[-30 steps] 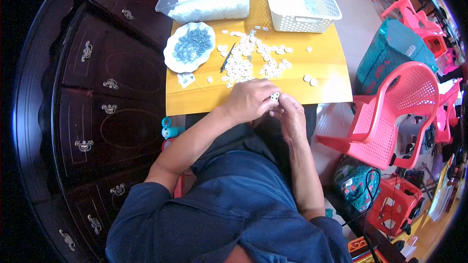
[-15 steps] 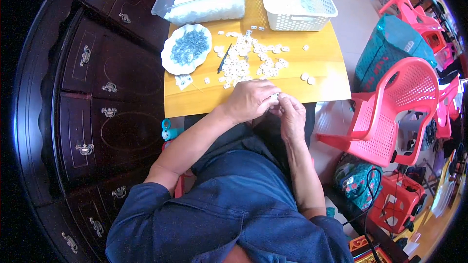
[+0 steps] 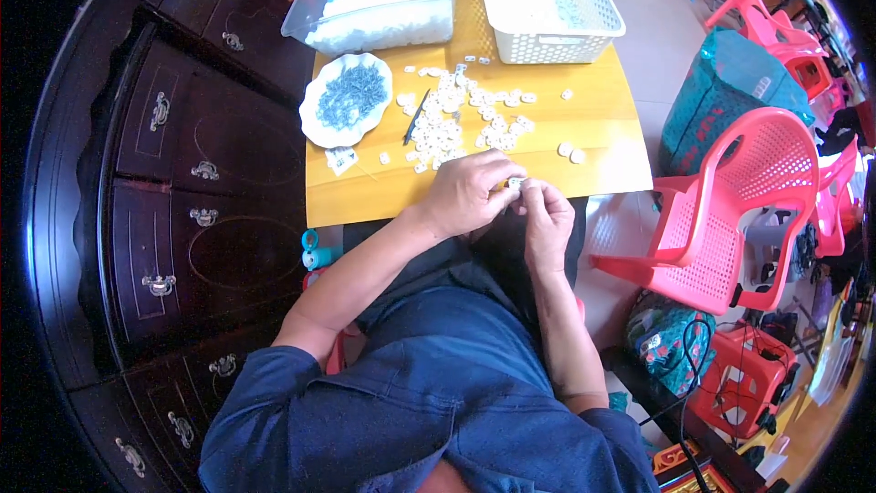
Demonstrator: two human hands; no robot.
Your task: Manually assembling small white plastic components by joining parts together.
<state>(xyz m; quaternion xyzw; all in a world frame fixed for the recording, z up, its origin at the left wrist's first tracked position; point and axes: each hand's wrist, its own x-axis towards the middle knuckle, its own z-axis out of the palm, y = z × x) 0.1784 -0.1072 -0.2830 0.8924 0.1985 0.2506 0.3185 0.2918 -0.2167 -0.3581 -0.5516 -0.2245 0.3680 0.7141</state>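
Just over the near edge of the wooden table (image 3: 351,205), my left hand (image 3: 470,190) pinches a small white plastic piece (image 3: 516,183). My right hand (image 3: 548,219) meets it from the other side, its fingertips closed on the same piece. Beyond my hands lies a loose heap of similar small white pieces (image 3: 438,132). A thin black tool (image 3: 417,118) rests along the heap's left side. Farther left, a white scalloped dish (image 3: 313,119) holds many small dark grey bits (image 3: 353,96). Two round cream pieces (image 3: 571,153) lie right of the heap.
A clear plastic bin (image 3: 383,36) full of white pieces and a white perforated basket (image 3: 557,48) stand at the table's far side. Dark drawers (image 3: 210,128) line the left. Right of the table are a red plastic chair (image 3: 721,210) and a teal bag (image 3: 721,91).
The view has shifted slightly. My hands stay together at the table edge, and the white piece between my fingertips now shows more clearly.
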